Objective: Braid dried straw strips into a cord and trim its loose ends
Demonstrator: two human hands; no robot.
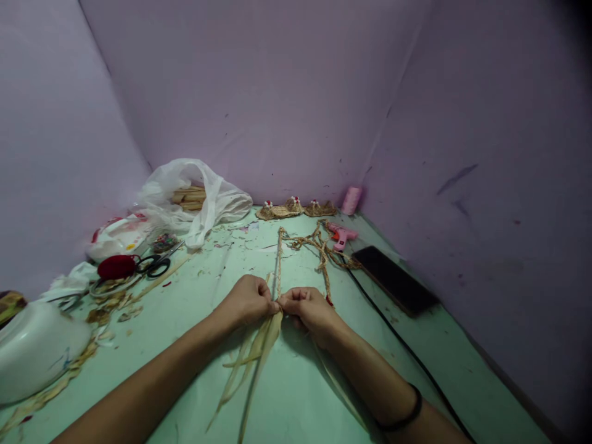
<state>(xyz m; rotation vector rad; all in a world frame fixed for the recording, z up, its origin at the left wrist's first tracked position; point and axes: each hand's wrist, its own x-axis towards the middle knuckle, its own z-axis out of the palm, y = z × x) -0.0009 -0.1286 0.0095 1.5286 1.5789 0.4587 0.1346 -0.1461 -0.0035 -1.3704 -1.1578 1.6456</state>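
Note:
A thin braided cord (279, 259) runs away from me over the pale green table (217, 370). At its near end my left hand (250, 300) and my right hand (309, 308) meet, fingertips almost touching. Each hand is closed in a pinch on the strands there. Loose pale dried-leaf strips (263, 351) hang from between the fingers toward me, and another strip trails under my right forearm. What each fingertip holds exactly is partly hidden. The far end of the cord joins a tangle of braided rope (319, 243).
Left: a white plastic bag (215, 197) with dried strips, black scissors (157, 266), a red pincushion (116, 267), a white bowl (41, 351). Right: a pink glue gun (341, 234) with black cable, a phone (393, 279). Behind: woven slippers (280, 212), pink thread spool (351, 200).

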